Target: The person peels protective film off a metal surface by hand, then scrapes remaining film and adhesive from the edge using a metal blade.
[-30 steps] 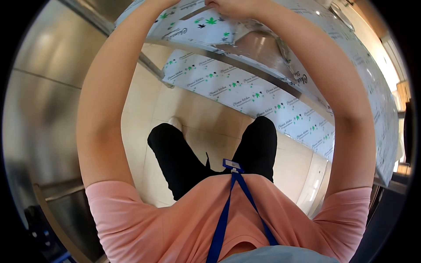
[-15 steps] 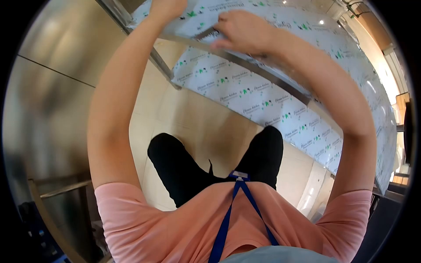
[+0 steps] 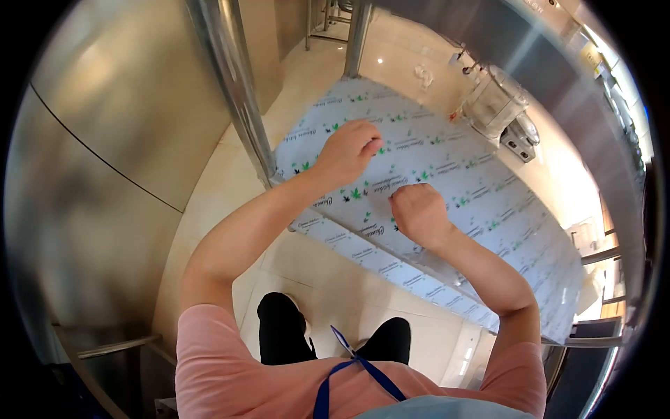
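Observation:
Above a film-covered metal surface [image 3: 419, 153] printed with green leaves and dark lettering, my left hand [image 3: 350, 150] is held with its fingers curled closed. Lower and to the right, my right hand [image 3: 421, 213] is also closed, nearer the surface's front edge. The two hands are apart. What either of them grips, if anything, is hidden by the fingers.
A metal post [image 3: 241, 91] rises left of the surface, beside a large steel panel [image 3: 98, 160]. A metal beam [image 3: 488, 35] crosses the top right. Beyond the surface stand a clear container [image 3: 494, 105] and a small socket box [image 3: 518, 142].
The view has tilted up and shows more of the film-covered surface. My left hand has come fully into view, and my right hand, spread half a second ago, is now curled.

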A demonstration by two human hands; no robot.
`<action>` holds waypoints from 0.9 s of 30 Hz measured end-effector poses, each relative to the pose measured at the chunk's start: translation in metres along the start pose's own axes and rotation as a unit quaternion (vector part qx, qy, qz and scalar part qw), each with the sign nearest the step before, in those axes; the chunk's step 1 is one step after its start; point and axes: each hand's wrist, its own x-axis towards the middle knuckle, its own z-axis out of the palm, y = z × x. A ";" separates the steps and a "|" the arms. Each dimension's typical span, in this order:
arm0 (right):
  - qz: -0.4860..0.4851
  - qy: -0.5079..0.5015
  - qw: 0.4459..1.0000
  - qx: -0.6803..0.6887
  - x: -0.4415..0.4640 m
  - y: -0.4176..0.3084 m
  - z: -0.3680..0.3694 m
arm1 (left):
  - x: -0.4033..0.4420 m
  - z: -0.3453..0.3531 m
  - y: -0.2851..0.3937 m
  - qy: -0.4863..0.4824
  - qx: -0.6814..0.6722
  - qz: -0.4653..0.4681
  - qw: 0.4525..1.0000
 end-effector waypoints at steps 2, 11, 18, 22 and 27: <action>0.194 -0.008 0.970 0.144 0.029 -0.014 -0.043 | 0.010 -0.025 0.009 0.017 -0.080 -0.066 0.995; 0.382 -0.184 0.678 0.600 0.131 -0.091 -0.158 | -0.003 -0.191 0.151 0.091 -0.372 -0.403 0.831; 0.309 -0.177 0.628 0.692 0.251 -0.159 -0.151 | 0.002 -0.317 0.159 0.023 -0.439 -0.371 0.818; 0.264 -0.216 0.753 0.562 0.328 -0.186 -0.111 | 0.023 -0.395 0.124 -0.045 -0.412 -0.376 0.829; 0.249 -0.212 0.811 0.485 0.414 -0.183 -0.090 | 0.080 -0.454 0.069 -0.175 -0.308 -0.381 0.854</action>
